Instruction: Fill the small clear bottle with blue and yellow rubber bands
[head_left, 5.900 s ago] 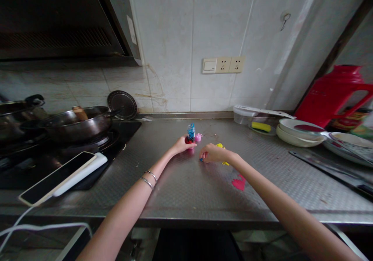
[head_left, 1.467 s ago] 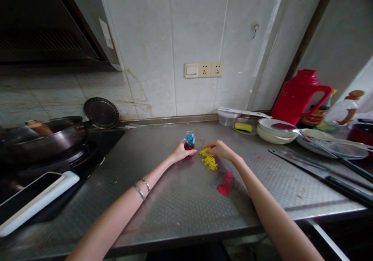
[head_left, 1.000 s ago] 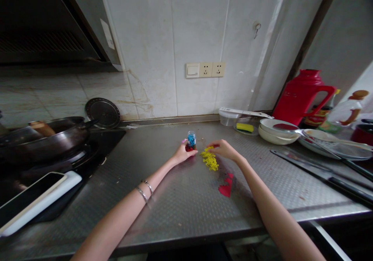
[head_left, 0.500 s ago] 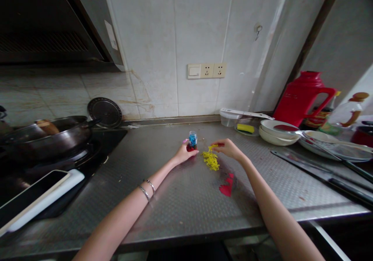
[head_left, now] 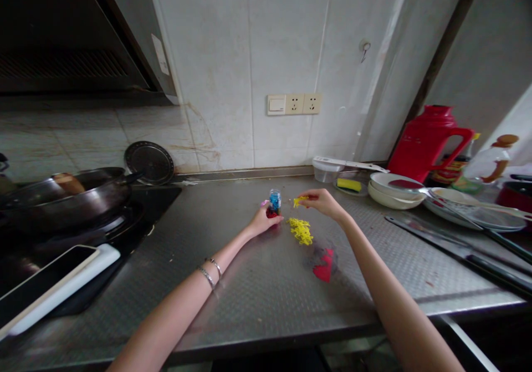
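Note:
My left hand (head_left: 263, 221) is wrapped round a small clear jar (head_left: 275, 199) that stands upright on the counter. Blue stuff shows in its upper part and red lower down. In the fingertips of my right hand (head_left: 325, 203) is a small bunch of yellow strips (head_left: 297, 200), held up off the counter and close to the jar. Below it lies a loose pile of thin yellow strips (head_left: 301, 231), apart from both hands. A torn red piece (head_left: 323, 266), with what looks like a clear wrapper around it, lies nearer to me.
A metal counter (head_left: 233, 283) spreads under my arms. On the left are a pan (head_left: 91, 194) on the stove and a phone (head_left: 50, 283). Bowls (head_left: 394, 197), a yellow sponge (head_left: 349, 184), a red thermos (head_left: 424, 144) and a long black-handled utensil (head_left: 494, 272) lie or stand at the right.
My right hand has lifted slightly and drawn a bunch of yellow strips away from the pile, toward the jar. My left hand stays on the jar.

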Demonstrator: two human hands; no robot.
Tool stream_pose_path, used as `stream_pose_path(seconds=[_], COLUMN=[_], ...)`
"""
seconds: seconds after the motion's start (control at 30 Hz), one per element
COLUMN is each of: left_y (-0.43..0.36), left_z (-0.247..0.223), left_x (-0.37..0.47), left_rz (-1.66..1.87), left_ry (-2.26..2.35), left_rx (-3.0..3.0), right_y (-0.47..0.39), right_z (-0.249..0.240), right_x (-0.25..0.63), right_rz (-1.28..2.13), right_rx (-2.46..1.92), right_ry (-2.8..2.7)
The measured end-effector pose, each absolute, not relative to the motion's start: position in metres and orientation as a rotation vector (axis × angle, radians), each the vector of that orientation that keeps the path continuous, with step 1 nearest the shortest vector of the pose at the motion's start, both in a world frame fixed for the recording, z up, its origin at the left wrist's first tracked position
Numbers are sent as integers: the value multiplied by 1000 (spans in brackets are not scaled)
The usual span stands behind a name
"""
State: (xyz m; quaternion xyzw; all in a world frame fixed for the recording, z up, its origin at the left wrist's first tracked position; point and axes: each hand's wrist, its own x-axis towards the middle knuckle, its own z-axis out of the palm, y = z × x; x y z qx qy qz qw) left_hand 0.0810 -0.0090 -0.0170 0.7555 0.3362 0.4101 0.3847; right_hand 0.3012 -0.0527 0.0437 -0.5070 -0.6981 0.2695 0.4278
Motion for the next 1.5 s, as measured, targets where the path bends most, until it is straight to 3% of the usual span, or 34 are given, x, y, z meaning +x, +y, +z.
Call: stream_pose_path(seconds=[0.47, 0.9, 1.5], left_y=[-12, -9, -7], left_z=[-15, -19, -22], left_x=[78, 79, 79], left_rz=[1071, 1079, 1052], left_ry=[807, 818, 824], left_rx=[2068, 1985, 2005], right_y=[-24, -24, -28], right_z=[128, 152, 155], right_x=[246, 212, 211], right_rz=[358, 16, 67], right_rx=[-1274, -1497, -1502], right_ry=[-2157, -2672, -2603])
